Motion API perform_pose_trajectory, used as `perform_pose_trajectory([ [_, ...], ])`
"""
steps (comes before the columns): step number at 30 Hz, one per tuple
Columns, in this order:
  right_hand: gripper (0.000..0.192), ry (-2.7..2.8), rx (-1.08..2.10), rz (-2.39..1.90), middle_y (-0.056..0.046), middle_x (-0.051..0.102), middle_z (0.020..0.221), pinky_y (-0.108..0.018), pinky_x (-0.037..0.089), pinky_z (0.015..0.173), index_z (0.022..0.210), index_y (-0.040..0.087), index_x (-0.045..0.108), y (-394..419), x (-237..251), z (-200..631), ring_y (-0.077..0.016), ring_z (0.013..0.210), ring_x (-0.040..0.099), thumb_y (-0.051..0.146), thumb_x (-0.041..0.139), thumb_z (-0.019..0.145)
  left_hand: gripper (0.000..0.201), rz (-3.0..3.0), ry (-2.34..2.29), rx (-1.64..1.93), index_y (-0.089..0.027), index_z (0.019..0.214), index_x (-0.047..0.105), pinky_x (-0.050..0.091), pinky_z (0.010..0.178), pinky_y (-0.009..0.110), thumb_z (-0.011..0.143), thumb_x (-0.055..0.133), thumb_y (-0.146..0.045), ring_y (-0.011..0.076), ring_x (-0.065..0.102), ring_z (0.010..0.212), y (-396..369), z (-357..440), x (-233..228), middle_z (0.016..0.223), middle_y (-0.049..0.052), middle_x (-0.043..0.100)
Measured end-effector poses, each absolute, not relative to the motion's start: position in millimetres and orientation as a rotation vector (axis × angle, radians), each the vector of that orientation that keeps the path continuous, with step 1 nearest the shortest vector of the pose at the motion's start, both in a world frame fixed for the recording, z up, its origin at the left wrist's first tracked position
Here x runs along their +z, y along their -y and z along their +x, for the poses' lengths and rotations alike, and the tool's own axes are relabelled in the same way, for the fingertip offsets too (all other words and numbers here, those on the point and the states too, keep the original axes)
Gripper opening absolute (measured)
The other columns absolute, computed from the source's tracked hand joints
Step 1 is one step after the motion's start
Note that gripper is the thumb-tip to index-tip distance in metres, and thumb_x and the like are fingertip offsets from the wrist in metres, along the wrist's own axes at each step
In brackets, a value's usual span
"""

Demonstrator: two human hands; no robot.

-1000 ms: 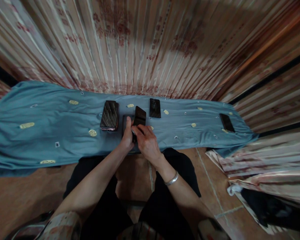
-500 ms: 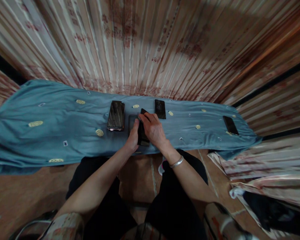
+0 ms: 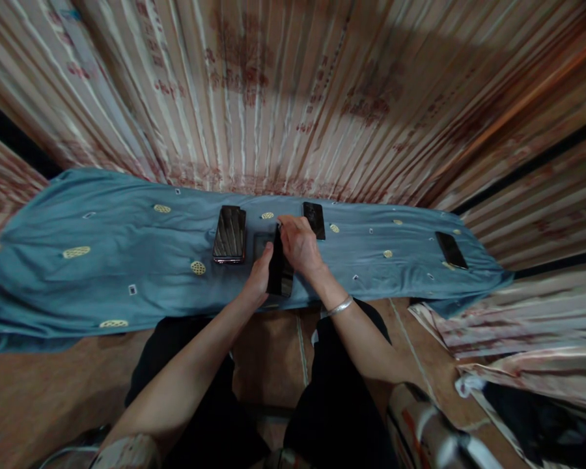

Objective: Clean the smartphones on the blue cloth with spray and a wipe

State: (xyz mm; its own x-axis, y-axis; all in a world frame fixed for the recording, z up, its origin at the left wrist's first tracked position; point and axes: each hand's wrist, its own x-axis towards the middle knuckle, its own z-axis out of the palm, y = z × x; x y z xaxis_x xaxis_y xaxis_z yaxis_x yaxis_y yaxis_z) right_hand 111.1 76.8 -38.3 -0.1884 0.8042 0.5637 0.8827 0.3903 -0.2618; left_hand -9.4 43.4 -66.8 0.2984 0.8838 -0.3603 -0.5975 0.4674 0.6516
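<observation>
A black smartphone (image 3: 280, 273) is held above the front middle of the cloth, its dark face turned up. My left hand (image 3: 260, 273) grips it along the left side, thumb on top. At the phone's upper right edge, my right hand (image 3: 300, 244) is closed, its fingers bent over that edge and partly hiding it. Behind my left thumb, a flat dark rectangular thing (image 3: 262, 241) lies on the cloth, mostly covered; I cannot make out its kind. To the left rests a stack of phones (image 3: 229, 234), the top one dark and glossy.
Another dark phone (image 3: 314, 220) lies behind my right hand, and one more phone (image 3: 451, 250) lies near the right end. A blue patterned cloth (image 3: 141, 254) covers the long narrow surface. Pleated curtains (image 3: 273, 98) hang right behind it. My knees are under the front edge.
The dark piece that stuck up past my right fingertips is no longer visible. My right fingers now sit against the held phone's upper edge. The view has tilted slightly upward.
</observation>
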Motion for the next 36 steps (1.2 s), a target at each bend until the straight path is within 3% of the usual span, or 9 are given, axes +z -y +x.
perform_pose_trajectory([
  [14, 0.035, 1.854, 0.037, -1.485, -0.016, 0.077, 0.115, -0.041, 0.053, 0.103, 0.121, 0.013, 0.072, -79.5, -67.7, 128.3, -0.0275, 0.108, 0.068, 0.018, 0.042, 0.101, 0.043, 0.420, -0.904, 0.943, -0.009, 0.104, 0.078, 0.063, 0.078, 0.030, 0.107, 0.046, -0.038, 0.0215, 0.079, 0.076, -35.7, -15.7, -44.3, 0.081, 0.011, 0.081],
  [22, 0.036, 1.627, 0.261, -1.562, -0.014, 0.079, 0.106, -0.039, 0.055, 0.091, 0.119, 0.017, 0.073, -71.9, -75.9, 139.3, -0.0270, 0.097, 0.073, 0.027, 0.044, 0.101, 0.047, 0.381, -0.867, 0.902, -0.008, 0.114, 0.077, 0.064, 0.080, 0.033, 0.106, 0.045, -0.042, 0.0238, 0.080, 0.080, -35.7, -13.4, -39.0, 0.087, 0.013, 0.082],
  [31, 0.017, 1.131, 0.697, -1.317, 0.001, 0.073, 0.078, -0.029, 0.053, 0.078, 0.084, 0.023, 0.078, -81.8, -82.1, 140.8, -0.0171, 0.078, 0.065, 0.031, 0.063, 0.090, 0.047, 0.391, -0.873, 0.877, -0.010, 0.118, 0.076, 0.065, 0.081, 0.036, 0.101, 0.054, -0.049, 0.0270, 0.080, 0.083, -38.8, -10.7, -48.1, 0.090, 0.012, 0.082],
  [36, 0.009, 0.949, 0.869, -1.225, 0.003, 0.073, 0.075, -0.027, 0.053, 0.075, 0.081, 0.025, 0.079, -82.6, -82.0, 139.1, -0.0160, 0.077, 0.064, 0.032, 0.073, 0.082, 0.045, 0.383, -0.833, 0.947, -0.010, 0.120, 0.075, 0.064, 0.087, 0.037, 0.098, 0.061, -0.047, 0.0264, 0.080, 0.087, -40.4, -10.4, -50.7, 0.096, 0.012, 0.083],
])
